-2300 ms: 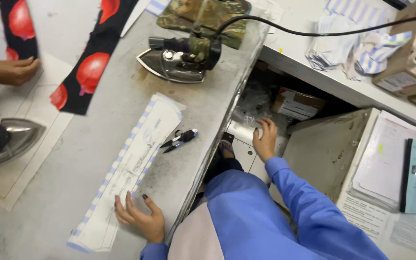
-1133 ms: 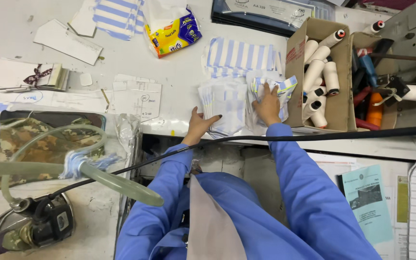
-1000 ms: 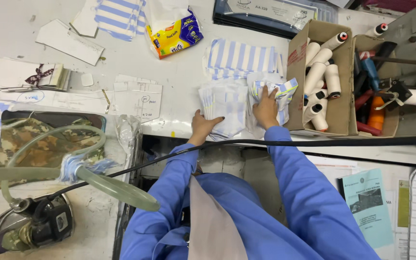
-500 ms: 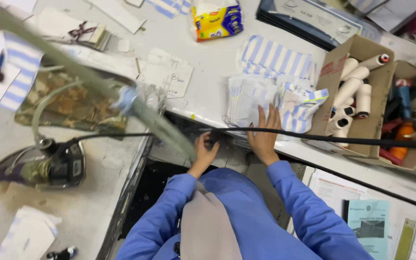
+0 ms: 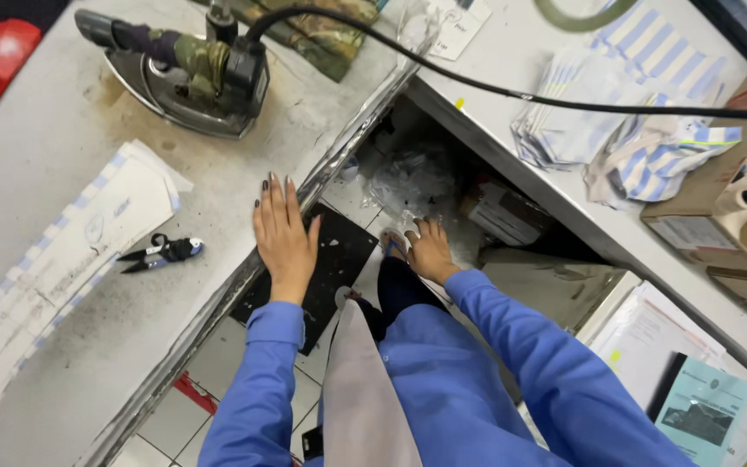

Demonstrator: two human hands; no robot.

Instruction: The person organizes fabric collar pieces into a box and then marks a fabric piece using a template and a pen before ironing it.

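The left hand (image 5: 282,235) lies flat and open, fingers together, on the metal edge of the ironing table (image 5: 62,346), holding nothing. Half a second ago both hands were up at the front edge of the desk (image 5: 512,78), just under the stack of striped cloth pieces; now the view has swung back down to the left and both hands have left that stack. The right hand (image 5: 430,251) hangs low in the gap between the table and the desk, fingers spread and empty, just above a sandalled foot (image 5: 395,246) and near a crumpled plastic bag (image 5: 412,182) on the floor.

Nearest the left hand, a small pair of thread snips (image 5: 162,252) lies on the table, a little way in from the edge and not touched. Beside the snips a long folded strip of white and blue striped cloth (image 5: 54,259) runs toward the table's near corner. The iron (image 5: 179,73) sits flat toward the far edge of the table, its black cable (image 5: 512,91) running out across the desk. The striped cloth pieces (image 5: 616,130) lie stacked on the desk near its front edge, well apart from both hands, with a cardboard box (image 5: 728,207) just beside them at the right
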